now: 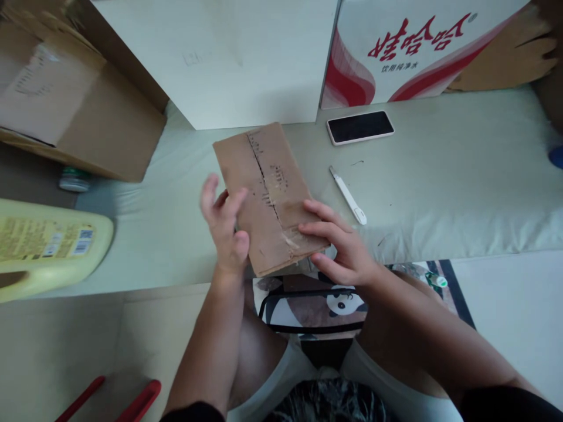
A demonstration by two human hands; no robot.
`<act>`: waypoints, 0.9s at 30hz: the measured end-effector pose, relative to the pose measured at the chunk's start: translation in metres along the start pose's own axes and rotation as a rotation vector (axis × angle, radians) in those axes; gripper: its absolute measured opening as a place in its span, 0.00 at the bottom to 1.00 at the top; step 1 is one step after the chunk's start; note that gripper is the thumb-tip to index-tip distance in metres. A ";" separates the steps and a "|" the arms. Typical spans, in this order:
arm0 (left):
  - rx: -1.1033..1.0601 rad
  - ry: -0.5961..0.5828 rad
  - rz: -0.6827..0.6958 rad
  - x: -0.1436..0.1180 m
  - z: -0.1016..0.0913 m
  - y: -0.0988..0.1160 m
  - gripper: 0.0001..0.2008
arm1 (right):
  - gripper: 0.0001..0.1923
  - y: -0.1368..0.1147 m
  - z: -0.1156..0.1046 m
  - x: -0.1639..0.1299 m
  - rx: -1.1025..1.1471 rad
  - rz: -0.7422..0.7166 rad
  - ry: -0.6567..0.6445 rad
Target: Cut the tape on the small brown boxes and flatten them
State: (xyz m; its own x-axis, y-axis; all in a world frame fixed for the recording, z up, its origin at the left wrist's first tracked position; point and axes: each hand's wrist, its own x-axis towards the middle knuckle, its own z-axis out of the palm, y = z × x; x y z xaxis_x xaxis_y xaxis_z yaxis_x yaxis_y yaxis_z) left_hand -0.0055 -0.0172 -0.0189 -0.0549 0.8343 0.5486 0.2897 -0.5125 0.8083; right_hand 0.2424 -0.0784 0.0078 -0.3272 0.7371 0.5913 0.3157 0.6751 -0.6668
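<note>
We hold flat brown taped cardboard box over pale green mat edge. Left hand fingers spread against box side; right hand grips near corner. White utility knife lies just beside.

Both forearms are bare down to the left hand and right hand, with no rings, watch or gloves showing. Dark, probably black, sleeve edges show at the bottom of the view. White shorts cover the thighs above bare knees, below a dark patterned shirt hem
</note>
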 end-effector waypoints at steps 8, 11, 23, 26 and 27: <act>0.199 -0.077 0.400 0.007 0.001 -0.003 0.26 | 0.18 0.003 -0.002 0.002 -0.093 -0.032 0.052; 0.183 -0.051 0.386 0.006 0.003 -0.003 0.26 | 0.17 0.007 -0.006 0.000 -0.154 0.023 0.136; 0.311 0.061 0.280 0.002 0.020 0.011 0.24 | 0.31 0.053 -0.035 -0.016 -0.744 0.722 -0.055; 0.346 0.133 0.297 0.003 0.037 0.021 0.21 | 0.30 0.051 -0.042 -0.013 -0.671 0.850 -0.010; 0.349 0.155 0.305 0.003 0.042 0.024 0.20 | 0.30 0.050 -0.045 -0.013 -0.630 0.889 0.035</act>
State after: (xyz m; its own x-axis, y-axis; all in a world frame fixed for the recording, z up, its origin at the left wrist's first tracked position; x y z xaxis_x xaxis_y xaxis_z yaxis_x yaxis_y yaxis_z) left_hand 0.0416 -0.0179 -0.0068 -0.0515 0.6027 0.7963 0.6163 -0.6083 0.5002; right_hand 0.3024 -0.0526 -0.0128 0.2661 0.9634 0.0320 0.8296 -0.2120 -0.5165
